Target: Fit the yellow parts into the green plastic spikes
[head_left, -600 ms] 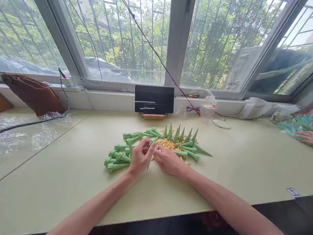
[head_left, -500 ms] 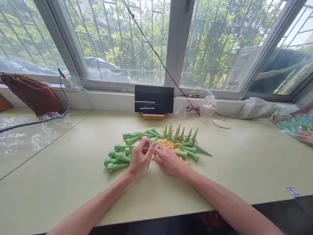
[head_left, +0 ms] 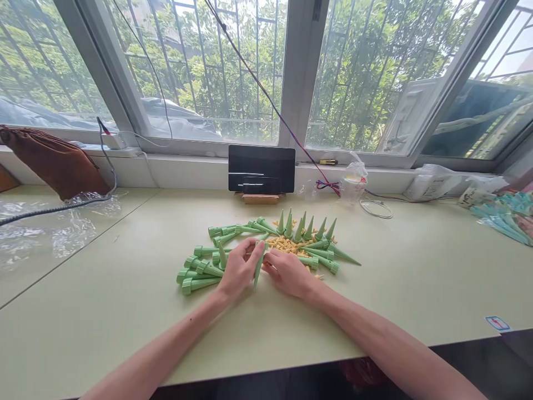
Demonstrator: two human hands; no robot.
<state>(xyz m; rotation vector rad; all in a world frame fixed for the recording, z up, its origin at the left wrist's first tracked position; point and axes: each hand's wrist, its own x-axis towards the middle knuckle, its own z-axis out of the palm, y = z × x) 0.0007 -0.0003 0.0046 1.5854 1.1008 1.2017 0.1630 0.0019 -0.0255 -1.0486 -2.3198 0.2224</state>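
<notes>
My left hand (head_left: 240, 268) is closed around a green plant watering spike (head_left: 259, 269), its pointed end hanging down toward the table. Close by on the right, my right hand (head_left: 289, 272) has its fingers pinched together beside the spike's upper part. What those fingertips hold is hidden; small yellow pieces lie right around them. A heap of small yellow plugs (head_left: 287, 243) spreads just beyond both hands. More green spikes lie to the left (head_left: 201, 284) and right (head_left: 320, 261) of the heap. Behind it, several green spikes (head_left: 308, 229) stand points up.
A dark tablet (head_left: 261, 161) on a stand is at the back by the window. A plastic bag with a cup (head_left: 355, 178) and a coiled white cable (head_left: 377, 209) lie right of it. A brown bag (head_left: 56, 161) stands left. Another person's hand (head_left: 525, 225) shows at far right.
The spike in my left hand has turned so that more of its tapering side shows. My right hand stays almost in place beside it.
</notes>
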